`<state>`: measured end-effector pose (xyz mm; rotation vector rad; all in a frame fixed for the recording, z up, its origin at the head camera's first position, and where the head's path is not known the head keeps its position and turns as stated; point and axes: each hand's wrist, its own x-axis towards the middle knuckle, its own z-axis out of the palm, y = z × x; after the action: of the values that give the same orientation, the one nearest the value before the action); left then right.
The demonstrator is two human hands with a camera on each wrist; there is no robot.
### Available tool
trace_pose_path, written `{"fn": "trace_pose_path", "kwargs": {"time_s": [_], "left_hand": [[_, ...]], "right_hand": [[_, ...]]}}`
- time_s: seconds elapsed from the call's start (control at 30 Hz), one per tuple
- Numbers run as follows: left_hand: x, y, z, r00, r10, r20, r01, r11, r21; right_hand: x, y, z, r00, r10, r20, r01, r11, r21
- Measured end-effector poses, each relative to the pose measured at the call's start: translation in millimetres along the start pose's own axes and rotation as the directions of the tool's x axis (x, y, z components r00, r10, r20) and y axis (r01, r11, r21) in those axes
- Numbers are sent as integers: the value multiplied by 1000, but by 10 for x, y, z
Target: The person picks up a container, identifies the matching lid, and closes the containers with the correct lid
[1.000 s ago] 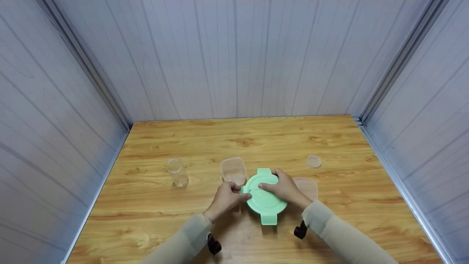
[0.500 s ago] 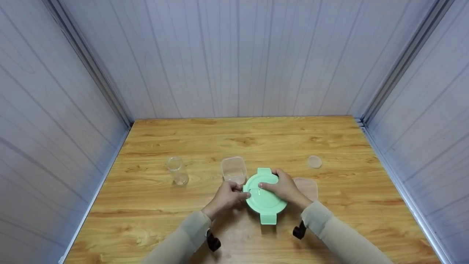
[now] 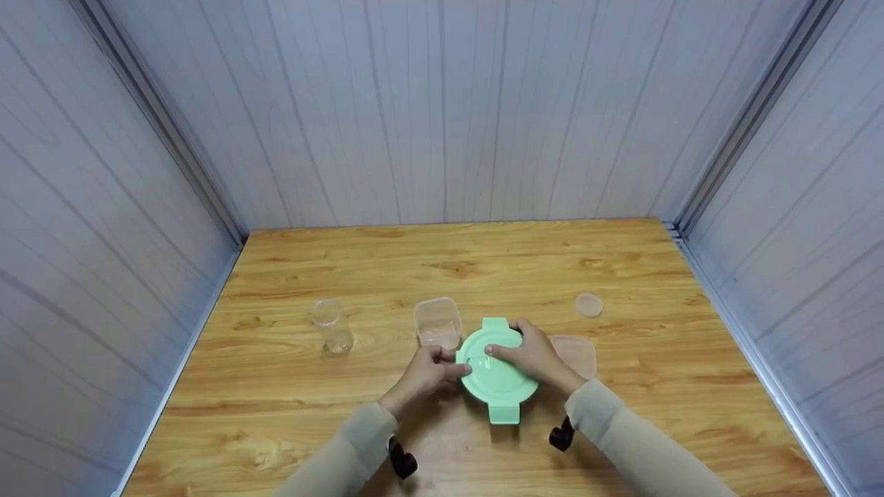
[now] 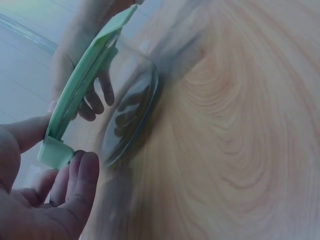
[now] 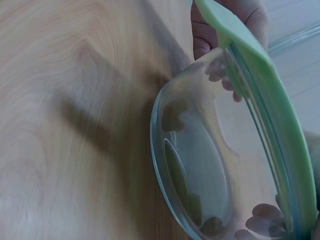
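Note:
A round clear container (image 5: 195,145) with a light green lid (image 3: 501,388) stands on the table in front of me. Its lid has clip flaps; the near flap (image 3: 504,414) and the far one stick outward. With thumb on the lid and fingers at the left flap (image 4: 56,153), my left hand (image 3: 428,373) pinches the lid's left edge. My right hand (image 3: 535,355) grips the other side, thumb pressed on the lid top and fingers around the container wall. Through that wall, fingers show in both wrist views. The lid's right edge is partly hidden by the right hand.
Behind the left hand sits a square clear container (image 3: 438,321). A clear cylindrical jar (image 3: 333,328) stands at the left. A small round lid (image 3: 588,304) lies at the right, and a square clear lid (image 3: 577,353) lies partly under the right forearm. Panel walls enclose the wooden table (image 3: 276,276).
The left flap, sticking out a second ago, has been pushed down against the container's side by my left fingers. My right hand has kept its grip.

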<state>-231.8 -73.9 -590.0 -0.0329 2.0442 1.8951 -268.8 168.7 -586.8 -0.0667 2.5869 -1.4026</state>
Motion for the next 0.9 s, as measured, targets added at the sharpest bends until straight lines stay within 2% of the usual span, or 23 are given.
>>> {"fn": "trace_pose_path", "kwargs": {"time_s": [0.2, 0.4, 0.6, 0.8, 0.9], "left_hand": [[-19, 0, -2, 1000, -23, 6, 23, 1000, 10], [-83, -25, 62, 998, -52, -33, 52, 999, -13], [-193, -12, 102, 999, -45, -30, 44, 998, -37], [-246, 1, 121, 999, -32, 1, 32, 999, -43], [-252, 3, 131, 1000, -23, 2, 23, 999, -28]], "right_hand": [[-7, -13, 19, 1000, -1, -15, 1, 1000, 11], [-30, -25, 43, 1000, 18, -17, -18, 999, 36], [-30, -74, -34, 999, 18, 33, -17, 1000, -16], [108, -176, -194, 997, 41, 70, -38, 998, -46], [192, -221, -263, 993, 23, 113, -16, 998, -61]]}}
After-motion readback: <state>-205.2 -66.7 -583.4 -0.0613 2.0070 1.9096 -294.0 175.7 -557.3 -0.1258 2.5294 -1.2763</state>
